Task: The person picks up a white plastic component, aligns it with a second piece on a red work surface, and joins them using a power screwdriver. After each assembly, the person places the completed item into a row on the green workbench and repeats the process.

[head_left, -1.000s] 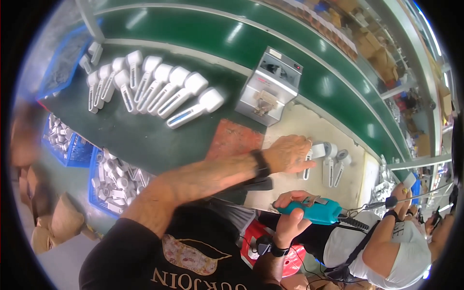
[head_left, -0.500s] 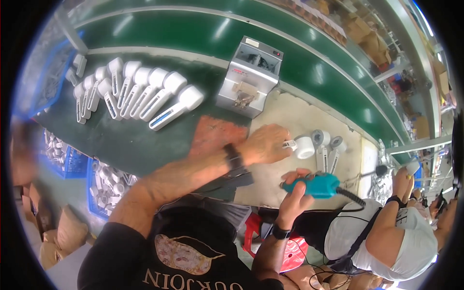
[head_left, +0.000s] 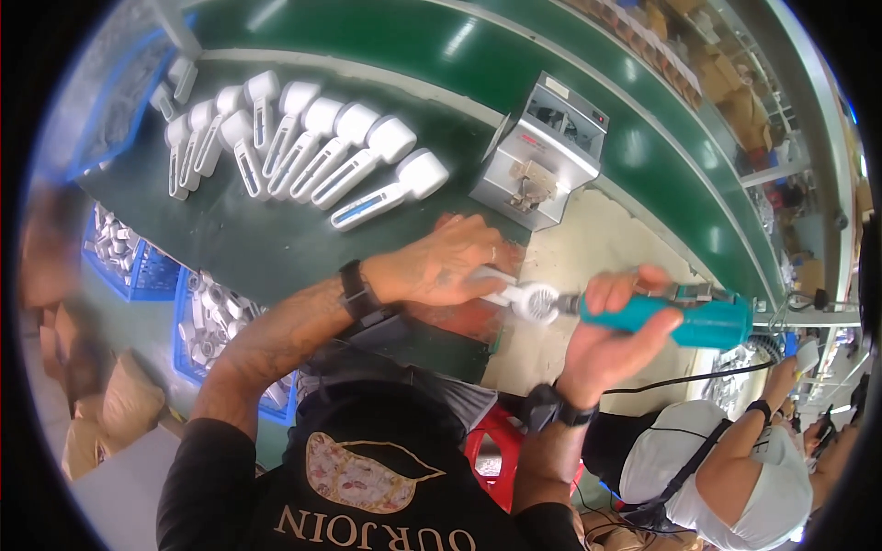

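Note:
My left hand (head_left: 446, 264) grips the handle of a white plastic handheld housing (head_left: 536, 303), shaped like a shower head, its round slotted face turned toward the screwdriver. In my right hand (head_left: 616, 335) is a teal electric screwdriver (head_left: 712, 320), held nearly level, its tip pointing left at the round head. Whether the tip touches a screw is too small to tell. Fingers hide most of the handle. Beyond my left hand, several similar white housings (head_left: 372, 207) lie in a fanned row on the dark green bench, some with a blue strip in the handle.
A grey metal screw feeder (head_left: 542, 156) stands at the bench's back. Blue baskets of white parts (head_left: 216, 312) sit below the left edge, and another blue bin (head_left: 119, 119) is at far left. A black cord (head_left: 689, 378) trails from the screwdriver. A co-worker in white (head_left: 680, 450) sits at right.
My left hand has shifted left with the housing, turning its slotted face into view. My right hand has raised the screwdriver and swung its tip left to the housing's head. The whole view has shifted too.

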`<state>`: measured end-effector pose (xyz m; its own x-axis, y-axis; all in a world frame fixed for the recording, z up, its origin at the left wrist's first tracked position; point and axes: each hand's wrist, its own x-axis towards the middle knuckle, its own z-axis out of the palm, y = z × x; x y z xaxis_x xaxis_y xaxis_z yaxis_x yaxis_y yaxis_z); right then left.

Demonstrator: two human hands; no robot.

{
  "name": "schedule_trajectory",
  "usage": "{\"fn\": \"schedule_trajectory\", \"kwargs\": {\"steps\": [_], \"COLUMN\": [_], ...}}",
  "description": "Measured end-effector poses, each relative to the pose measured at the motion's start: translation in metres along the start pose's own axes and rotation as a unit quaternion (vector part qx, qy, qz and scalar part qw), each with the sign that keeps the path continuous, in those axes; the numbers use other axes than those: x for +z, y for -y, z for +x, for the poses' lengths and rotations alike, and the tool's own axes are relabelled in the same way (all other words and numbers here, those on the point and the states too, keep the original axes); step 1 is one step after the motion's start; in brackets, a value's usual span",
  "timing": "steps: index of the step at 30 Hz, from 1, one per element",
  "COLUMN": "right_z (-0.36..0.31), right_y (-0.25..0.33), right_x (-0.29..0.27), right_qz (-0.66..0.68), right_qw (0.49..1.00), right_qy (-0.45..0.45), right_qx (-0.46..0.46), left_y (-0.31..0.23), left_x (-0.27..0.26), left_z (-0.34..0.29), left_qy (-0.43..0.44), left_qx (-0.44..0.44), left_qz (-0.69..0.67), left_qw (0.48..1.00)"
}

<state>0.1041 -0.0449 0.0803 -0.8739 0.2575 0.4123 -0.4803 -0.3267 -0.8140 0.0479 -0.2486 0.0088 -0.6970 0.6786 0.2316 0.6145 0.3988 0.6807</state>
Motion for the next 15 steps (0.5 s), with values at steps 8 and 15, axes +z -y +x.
{"fn": "schedule_trajectory", "kwargs": {"steps": [8, 15], "right_z": [0.072, 0.087], "right_y": [-0.063, -0.098], "right_x": [0.045, 0.042], "right_qz": [-0.183, -0.265], "right_qw": [0.982, 0.962], "right_qy": [-0.010, 0.037], "right_qx": [-0.033, -0.053], "left_y": [0.014, 0.016], "left_x": [0.017, 0.022], "left_z": [-0.004, -0.001], "left_qy": [-0.093, -0.096], "left_qx": [0.112, 0.073], "left_qz": [0.026, 0.031], "left_qw": [0.989, 0.992]}}
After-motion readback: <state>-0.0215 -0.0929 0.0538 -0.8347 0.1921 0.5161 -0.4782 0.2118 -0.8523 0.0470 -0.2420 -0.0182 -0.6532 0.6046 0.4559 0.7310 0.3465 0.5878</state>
